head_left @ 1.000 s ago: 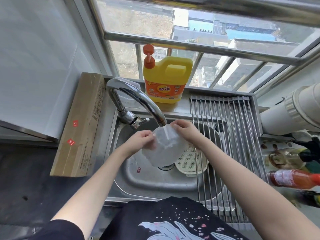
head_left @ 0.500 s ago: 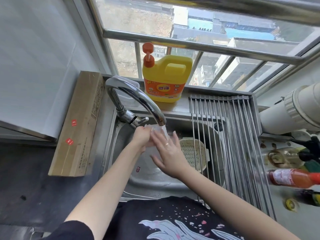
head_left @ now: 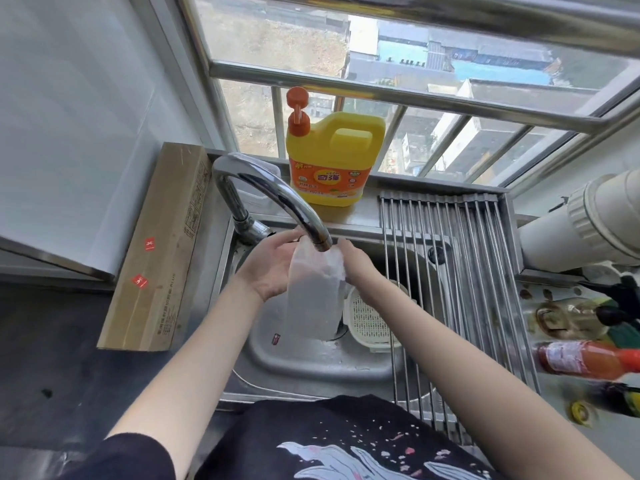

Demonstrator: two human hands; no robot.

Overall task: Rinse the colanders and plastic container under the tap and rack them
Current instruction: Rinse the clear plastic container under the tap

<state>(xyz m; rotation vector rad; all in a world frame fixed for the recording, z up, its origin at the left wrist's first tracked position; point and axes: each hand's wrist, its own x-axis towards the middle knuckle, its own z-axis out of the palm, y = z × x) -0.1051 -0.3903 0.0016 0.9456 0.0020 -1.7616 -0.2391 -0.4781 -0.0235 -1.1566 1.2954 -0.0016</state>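
A clear plastic container [head_left: 313, 296] hangs upright under the tap spout [head_left: 320, 239], over the steel sink [head_left: 311, 368]. My left hand [head_left: 268, 268] holds its left side near the rim, palm turned toward me. My right hand [head_left: 356, 263] grips its right rim from behind. A cream colander [head_left: 372, 322] lies in the sink to the right of the container, partly under the rack. Whether water is running is hard to tell.
A roll-up steel drying rack [head_left: 460, 278] spans the sink's right half. A yellow detergent jug [head_left: 334, 157] stands on the sill behind the tap. A long cardboard box [head_left: 159, 251] lies left of the sink. Bottles [head_left: 585, 358] lie at the right.
The container has turned from tilted to upright under the spout. My right hand moved from in front of it to its right rim. The colander sits lower in the sink.
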